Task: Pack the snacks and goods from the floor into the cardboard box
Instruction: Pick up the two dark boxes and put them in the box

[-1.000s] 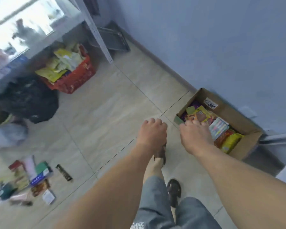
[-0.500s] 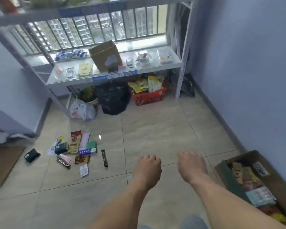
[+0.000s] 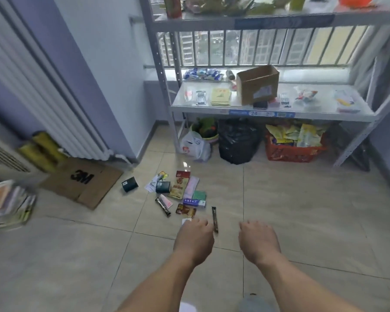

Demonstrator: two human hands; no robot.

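Both hands — left hand (image 3: 194, 239), right hand (image 3: 258, 242) — are hanging loosely curled, holding nothing, above the scattered snack packets (image 3: 180, 192) lying mid-floor; next comes gripping one — the packing box isn't showing.

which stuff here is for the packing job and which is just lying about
For the job: snack pile on the floor, dark stick packet, green box, both empty hands.

Lying about: red basket, black bag, flat 3M cardboard, shelf box.

Snacks (image 3: 180, 194) on floor (image 3: 302, 210) before shelf rack (image 3: 268, 111), flattened cardboard (image 3: 81, 181) to their left
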